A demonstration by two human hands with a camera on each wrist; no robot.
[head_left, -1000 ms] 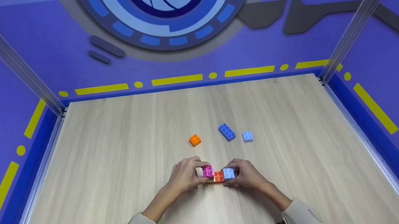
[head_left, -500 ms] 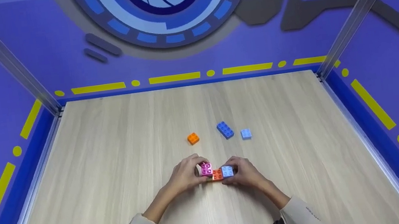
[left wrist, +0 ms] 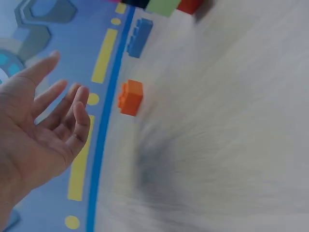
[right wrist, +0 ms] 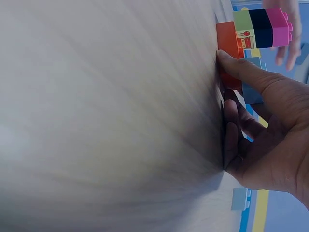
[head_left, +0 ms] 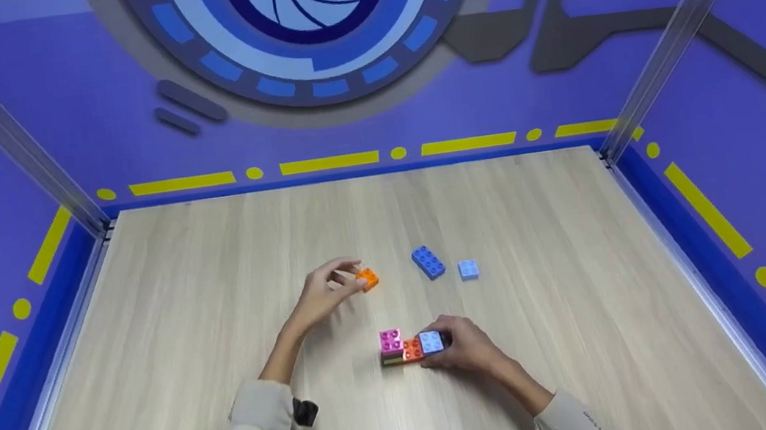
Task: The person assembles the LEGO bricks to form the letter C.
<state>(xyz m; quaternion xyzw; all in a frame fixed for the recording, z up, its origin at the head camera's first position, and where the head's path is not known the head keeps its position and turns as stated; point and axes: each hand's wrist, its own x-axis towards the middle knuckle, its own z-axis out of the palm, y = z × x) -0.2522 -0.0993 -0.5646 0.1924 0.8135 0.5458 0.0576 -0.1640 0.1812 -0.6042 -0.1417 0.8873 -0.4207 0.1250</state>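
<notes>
My right hand pinches the right end of a toy brick build, thumb and fingers on either side of its light blue brick. The build has an orange-red base. On its left end rise a light green brick with a printed picture, a black brick and a pink brick on top. Farther back, my left hand reaches to a loose orange brick, its fingertips right at that brick in the head view. The left wrist view shows this hand with spread, loosely bent fingers.
A long blue brick and a small light blue brick lie on the wooden table, right of the orange one. Blue-purple panels with yellow markings enclose the table's back and sides.
My left hand has let go of the pink-topped end of the build and moved up and left to the loose orange brick. The right hand stays on the build.
</notes>
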